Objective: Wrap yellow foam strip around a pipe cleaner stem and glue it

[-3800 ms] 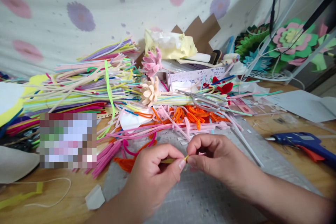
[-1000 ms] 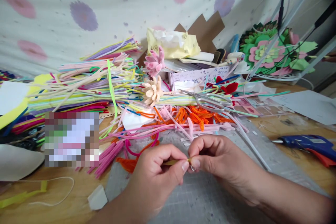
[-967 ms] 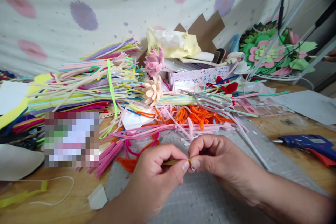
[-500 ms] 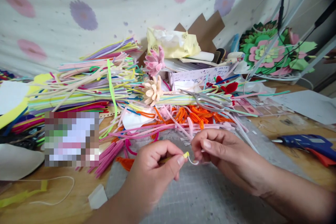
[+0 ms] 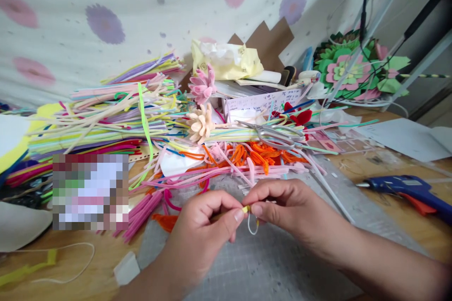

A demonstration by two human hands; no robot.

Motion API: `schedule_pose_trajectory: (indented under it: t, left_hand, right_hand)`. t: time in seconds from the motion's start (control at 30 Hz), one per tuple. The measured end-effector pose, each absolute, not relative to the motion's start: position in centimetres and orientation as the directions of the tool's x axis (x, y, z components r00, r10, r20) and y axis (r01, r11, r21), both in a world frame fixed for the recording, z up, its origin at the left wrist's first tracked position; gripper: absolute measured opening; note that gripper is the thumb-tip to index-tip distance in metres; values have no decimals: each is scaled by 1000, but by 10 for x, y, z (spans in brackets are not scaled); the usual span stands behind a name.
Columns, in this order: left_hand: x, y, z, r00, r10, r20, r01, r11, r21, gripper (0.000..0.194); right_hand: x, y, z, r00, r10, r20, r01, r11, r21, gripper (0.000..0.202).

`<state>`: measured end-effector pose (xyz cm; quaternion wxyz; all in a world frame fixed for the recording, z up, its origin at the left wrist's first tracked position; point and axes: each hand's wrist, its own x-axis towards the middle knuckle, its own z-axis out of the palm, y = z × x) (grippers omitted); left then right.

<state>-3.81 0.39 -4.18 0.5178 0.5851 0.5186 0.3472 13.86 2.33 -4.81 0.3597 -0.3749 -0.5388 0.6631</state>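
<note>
Over the grey cutting mat [image 5: 268, 254] my two hands meet at a small yellow piece [image 5: 246, 209], whose kind I cannot make out. My left hand [image 5: 212, 225] pinches it between thumb and forefinger; most of it is hidden in the fingers. My right hand [image 5: 282, 204] is closed on its other end, thumb and forefinger pressed together. A thin white string [image 5: 253, 231] hangs in a loop below the yellow piece. Behind the hands lie pink pipe cleaners [image 5: 219, 172] and bundled orange pipe cleaners [image 5: 261, 156].
Pipe cleaner bundles [image 5: 106, 122] pile up at the left. Scissors [image 5: 275, 135] rest on stems at the back, beside a cream flower [image 5: 201, 123] and a pink flower [image 5: 202, 85]. A blue glue gun [image 5: 406, 188] lies right, and a white piece [image 5: 126, 268] sits front left.
My right hand has moved left to the yellow piece and now pinches its end. The white string, earlier stretched toward the right hand, now hangs in a loop. The view has shifted slightly.
</note>
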Motion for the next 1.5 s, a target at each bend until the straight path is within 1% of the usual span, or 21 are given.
schedule_pose_trajectory:
  t: [0.23,0.37,0.5,0.6,0.67,0.77,1.0,1.13,1.27,1.4,1.5]
  left_hand:
    - [-35,3,-38,236,963,-130,278,61,959,17]
    - [-33,3,-38,239,964,-121,296,46,954,19]
    - [-33,4,-39,244,963,-117,298,40,954,19]
    - [-34,4,-41,228,966,-121,291,51,955,17]
    - [-34,4,-41,207,969,-132,284,70,956,16]
    - [-33,4,-41,197,970,-140,273,83,958,16]
    - [-34,3,-41,208,969,-131,289,68,955,16]
    - [-34,3,-42,218,964,-150,256,91,962,16]
    - [-35,4,-42,219,963,-156,218,108,970,13]
    - [-35,4,-42,199,971,-129,269,72,960,13]
    - [-35,4,-40,183,978,-105,301,46,953,14]
  right_hand:
    - [136,20,-47,-450,888,-98,41,-89,-995,14]
    - [134,18,-49,-457,886,-83,75,-54,-996,15]
    - [135,18,-50,-478,873,-99,83,-67,-994,16]
    - [137,20,-49,-500,858,-113,50,-102,-994,18]
    - [138,20,-47,-496,860,-122,32,-122,-992,19]
    - [138,21,-45,-457,879,-134,50,-125,-991,18]
    - [135,22,-47,-431,898,-87,83,-56,-995,13]
    - [135,22,-46,-426,904,-42,122,11,-992,10]
    - [137,21,-45,-425,904,-39,131,19,-991,10]
    - [137,20,-47,-430,902,-25,95,17,-995,9]
    - [135,18,-48,-416,909,26,115,81,-990,9]
